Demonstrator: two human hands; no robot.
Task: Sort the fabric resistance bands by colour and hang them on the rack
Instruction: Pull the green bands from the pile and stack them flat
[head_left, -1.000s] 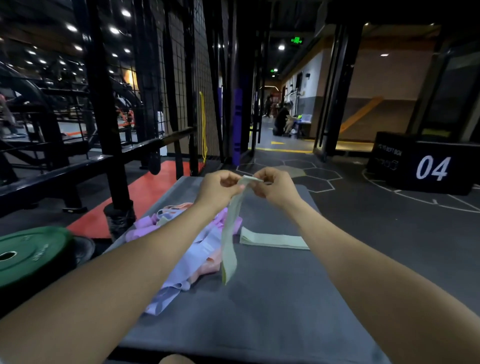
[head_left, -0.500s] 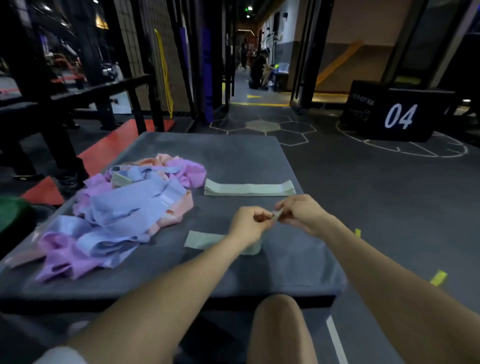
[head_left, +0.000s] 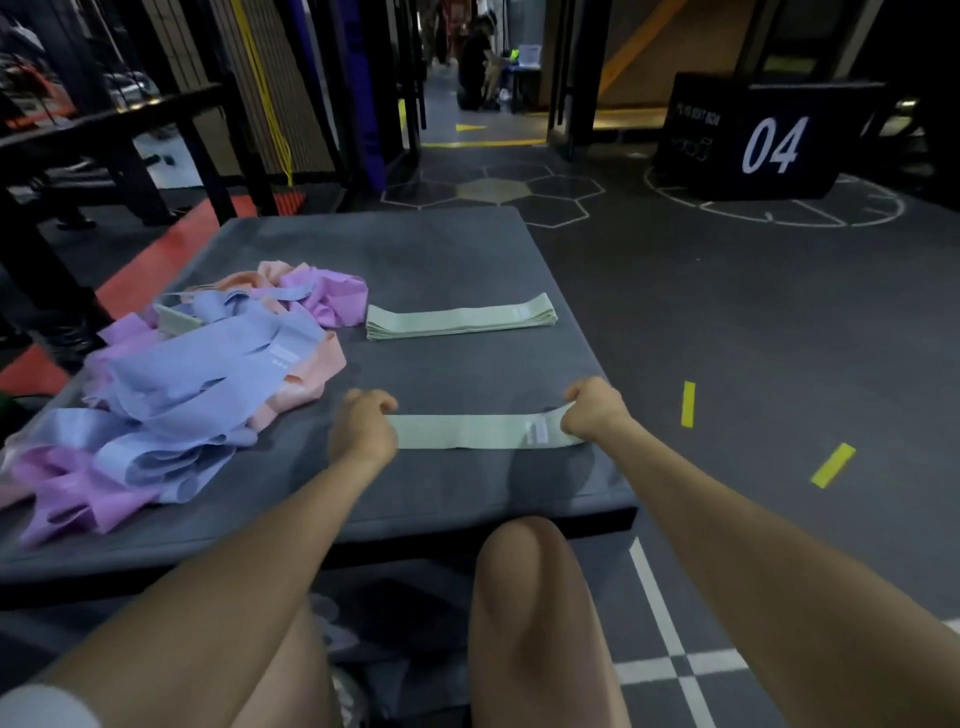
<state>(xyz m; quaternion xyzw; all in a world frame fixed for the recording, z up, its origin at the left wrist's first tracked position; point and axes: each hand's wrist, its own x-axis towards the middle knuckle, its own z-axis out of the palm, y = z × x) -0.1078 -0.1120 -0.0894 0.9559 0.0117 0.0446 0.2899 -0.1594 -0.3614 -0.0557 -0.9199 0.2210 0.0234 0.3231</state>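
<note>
Left hand (head_left: 363, 426) and right hand (head_left: 592, 408) pinch a pale green band (head_left: 467, 431) flat on the grey mat (head_left: 441, 254).

Both forearms (head_left: 249, 561) are bare, the knees (head_left: 524, 566) too (shorts, if any, are out of view); a white sleeve edge (head_left: 36, 709) shows beside the left elbow.

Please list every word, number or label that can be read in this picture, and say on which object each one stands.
"04": large white digits on the black box standing on the floor.
Small white print on that box, left of the digits: too blurred to read.
White tag on the green band gripped by the left hand and right hand: unreadable.
</note>
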